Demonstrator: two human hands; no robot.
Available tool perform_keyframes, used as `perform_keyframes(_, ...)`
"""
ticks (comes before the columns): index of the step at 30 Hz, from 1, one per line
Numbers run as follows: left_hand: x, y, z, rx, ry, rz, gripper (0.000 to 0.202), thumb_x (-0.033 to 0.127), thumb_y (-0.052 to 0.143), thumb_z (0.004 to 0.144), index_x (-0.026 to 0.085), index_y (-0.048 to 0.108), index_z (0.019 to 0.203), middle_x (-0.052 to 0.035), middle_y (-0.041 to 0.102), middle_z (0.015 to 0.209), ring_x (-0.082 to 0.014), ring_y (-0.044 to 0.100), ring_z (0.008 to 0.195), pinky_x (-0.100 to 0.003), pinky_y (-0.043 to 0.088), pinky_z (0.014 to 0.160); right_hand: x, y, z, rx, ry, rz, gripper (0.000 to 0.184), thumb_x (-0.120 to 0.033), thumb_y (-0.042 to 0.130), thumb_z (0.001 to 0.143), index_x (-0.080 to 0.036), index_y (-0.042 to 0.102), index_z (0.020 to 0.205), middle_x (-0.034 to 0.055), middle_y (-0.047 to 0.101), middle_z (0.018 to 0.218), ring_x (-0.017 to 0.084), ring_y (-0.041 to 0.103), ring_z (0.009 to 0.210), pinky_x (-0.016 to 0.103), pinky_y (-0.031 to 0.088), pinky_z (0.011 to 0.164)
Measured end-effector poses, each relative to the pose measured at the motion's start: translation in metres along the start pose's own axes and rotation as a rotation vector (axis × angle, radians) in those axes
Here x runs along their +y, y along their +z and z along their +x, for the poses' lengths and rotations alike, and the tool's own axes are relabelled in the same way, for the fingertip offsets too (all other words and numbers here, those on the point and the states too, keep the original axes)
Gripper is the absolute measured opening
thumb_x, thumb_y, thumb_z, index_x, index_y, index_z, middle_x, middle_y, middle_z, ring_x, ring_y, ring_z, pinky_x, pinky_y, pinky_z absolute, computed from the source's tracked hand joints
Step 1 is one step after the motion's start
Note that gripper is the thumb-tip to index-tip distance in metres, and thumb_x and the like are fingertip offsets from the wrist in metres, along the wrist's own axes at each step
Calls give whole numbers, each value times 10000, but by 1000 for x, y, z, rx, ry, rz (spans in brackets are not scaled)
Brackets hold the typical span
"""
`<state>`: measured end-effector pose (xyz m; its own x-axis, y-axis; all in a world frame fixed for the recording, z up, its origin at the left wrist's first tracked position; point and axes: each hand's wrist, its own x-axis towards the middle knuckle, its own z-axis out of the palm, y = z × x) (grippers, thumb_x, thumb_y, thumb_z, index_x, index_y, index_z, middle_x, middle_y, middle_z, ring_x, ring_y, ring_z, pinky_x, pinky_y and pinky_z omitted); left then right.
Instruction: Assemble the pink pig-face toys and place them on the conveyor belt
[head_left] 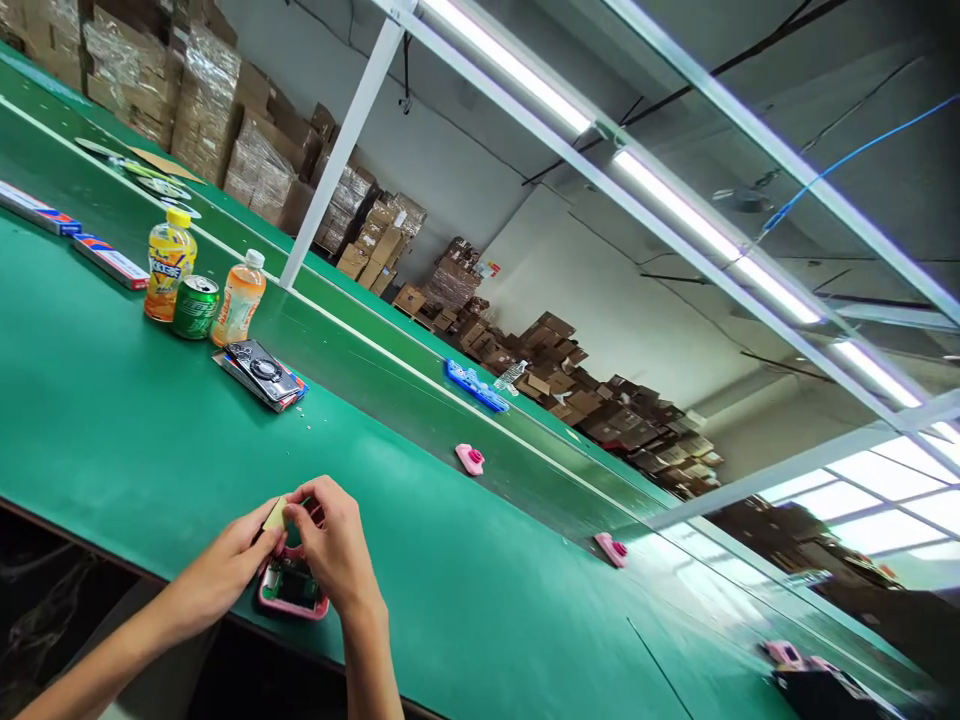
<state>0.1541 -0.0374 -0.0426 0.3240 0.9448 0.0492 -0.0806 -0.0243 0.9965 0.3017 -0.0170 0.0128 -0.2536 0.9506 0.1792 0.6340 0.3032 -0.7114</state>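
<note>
Near the table's front edge, my left hand (234,558) is closed with thumb and fingers on a small, flat, pale yellow piece (275,516). My right hand (336,545) is curled close beside it, its thumb at the edge of the yellow piece. A bit of pink plastic shows among the right fingers, and what they grip is mostly hidden. Below both hands lies an open pink casing (294,608) with a green circuit board (291,585) inside. The right hand partly covers this casing.
Two drink bottles (238,300) and a green can (196,308) stand at the left, behind a dark camera-patterned item (264,370) on a box. Pink toy cameras (470,459) lie on the belt (405,420). A black tray (825,694) sits far right.
</note>
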Motion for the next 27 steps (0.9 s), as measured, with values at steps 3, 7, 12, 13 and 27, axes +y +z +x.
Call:
perform_keyframes(3,-5,1,0,40,-15,44,593,676,470,927,233,643,1281,-91,686,1296,-288,613,1191,-387,442,1106,-2,-2,-1,-46,-113,-231,128,-95,582,912,-212,634,907,-3,637,932,135,613,800,239,483,724)
perform_keyframes(7,-13,4,3,82,-25,45,537,638,501,919,218,666,1210,-102,721,1233,-309,623,1205,-398,476,1070,0,4,-5,-26,-221,-587,135,-109,526,942,-212,598,992,27,618,990,161,618,728,267,483,620)
perform_keyframes(12,-12,5,8,60,-50,-87,408,514,572,887,199,690,1118,-71,756,1008,-271,664,985,-363,526,940,9,16,-24,85,-379,-598,210,-29,454,910,-205,557,960,47,640,958,186,625,798,281,519,651)
perform_keyframes(13,-10,4,9,53,-65,-141,398,495,597,862,202,690,1115,-60,750,968,-263,657,963,-355,525,922,10,17,-28,101,-410,-540,232,-10,437,906,-203,550,967,59,657,995,191,636,865,290,540,710)
perform_keyframes(27,5,-8,7,168,-156,-139,731,708,723,720,154,709,1198,-27,681,824,-168,581,703,-292,518,710,29,-42,-189,649,-14,-408,248,-311,418,1041,-274,627,913,20,701,749,165,691,615,247,593,581)
